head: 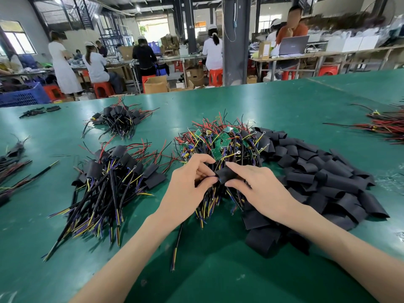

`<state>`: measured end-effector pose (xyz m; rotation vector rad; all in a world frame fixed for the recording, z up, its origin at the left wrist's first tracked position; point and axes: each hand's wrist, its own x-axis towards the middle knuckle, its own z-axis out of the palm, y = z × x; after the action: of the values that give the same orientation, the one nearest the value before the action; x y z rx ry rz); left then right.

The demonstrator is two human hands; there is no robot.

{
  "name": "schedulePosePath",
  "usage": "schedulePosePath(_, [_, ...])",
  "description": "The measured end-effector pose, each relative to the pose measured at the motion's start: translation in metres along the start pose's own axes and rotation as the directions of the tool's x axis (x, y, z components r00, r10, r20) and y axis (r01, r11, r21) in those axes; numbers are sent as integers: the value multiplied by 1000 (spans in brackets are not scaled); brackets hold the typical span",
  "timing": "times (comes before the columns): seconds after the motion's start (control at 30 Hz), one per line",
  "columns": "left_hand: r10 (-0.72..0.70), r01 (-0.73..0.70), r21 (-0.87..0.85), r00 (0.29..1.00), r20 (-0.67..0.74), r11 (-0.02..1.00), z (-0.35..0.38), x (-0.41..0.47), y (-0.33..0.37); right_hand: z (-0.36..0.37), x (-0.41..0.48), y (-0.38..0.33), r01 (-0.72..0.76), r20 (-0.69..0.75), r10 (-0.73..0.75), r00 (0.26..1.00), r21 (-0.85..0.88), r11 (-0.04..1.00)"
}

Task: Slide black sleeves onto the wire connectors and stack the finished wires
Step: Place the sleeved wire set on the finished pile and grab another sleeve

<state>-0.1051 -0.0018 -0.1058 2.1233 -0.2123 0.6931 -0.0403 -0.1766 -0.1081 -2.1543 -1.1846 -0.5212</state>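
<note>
Above the unsleeved wire pile [218,141]: left hand [190,184] pinches wire ends [212,176] at the mouth of a black sleeve [226,173], right hand [260,186] gripping it. Risk: splayed strands snag the rim, buckling the sleeve.

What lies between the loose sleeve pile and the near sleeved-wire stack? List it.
Head view: the heap of unsleeved wires with green boards; before it, the left hand pinching a wire and the right hand holding a black sleeve.
</note>
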Motion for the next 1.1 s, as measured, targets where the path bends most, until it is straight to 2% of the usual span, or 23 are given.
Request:
schedulePosePath(0.07, [1, -1, 11, 1000, -1, 1000, -1, 0, 0, 2, -1, -1, 26, 5, -26, 1000, -21, 999])
schedulePosePath(0.23, [16, -14, 67, 1000, -19, 998, -6, 2, 4, -6, 1, 1, -54, 44, 53, 998, 28, 998])
schedulePosePath(0.27, [27, -24, 81, 999, -43, 996, -9, 4, 5, -10, 3, 4, -67, 3, 66, 998, 31, 997])
schedulePosePath(0.33, [71, -53, 129, 988, -140, 990, -20, 9, 7, -21, 8, 16, -108, -194, 103, 976, -15, 994])
schedulePosePath(0.4, [150, -92, 212, 950, -276, 973, -36, 16, 6, -35, 13, 39, -232, -362, 172, 916, -129, 964])
schedulePosePath(0.43, [192, -103, 259, 919, -345, 960, -47, 20, 4, -43, 14, 52, -314, -384, 224, 896, -190, 930])
schedulePosePath(0.47, [228, -100, 314, 885, -406, 944, -58, 23, 1, -49, 14, 66, -384, -354, 288, 890, -242, 891])
schedulePosePath(0.53, [259, -21, 434, 828, -497, 900, -82, 27, -9, -55, 9, 89, -447, -162, 417, 894, -357, 820])
schedulePosePath(0.6, [209, 131, 520, 813, -543, 844, -103, 27, -24, -52, 4, 100, -406, 44, 488, 872, -490, 771])
schedulePosePath(0.63, [156, 212, 549, 822, -547, 808, -111, 26, -32, -49, 2, 103, -385, 100, 507, 856, -531, 755])
schedulePosePath(0.7, [20, 367, 604, 844, -537, 707, -121, 21, -47, -45, 0, 106, -368, 138, 523, 841, -563, 740])
schedulePosePath(0.8, [-163, 543, 637, 815, -555, 546, -126, 15, -60, -41, 0, 111, -354, 148, 520, 841, -576, 737])
schedulePosePath(1.0, [-164, 654, 627, 736, -657, 422, -119, 18, -58, -37, -1, 123, -277, 231, 509, 829, -620, 734])
schedulePosePath(1.1, [-90, 623, 637, 744, -663, 454, -103, 27, -42, -37, 0, 125, -232, 241, 505, 828, -673, 702])
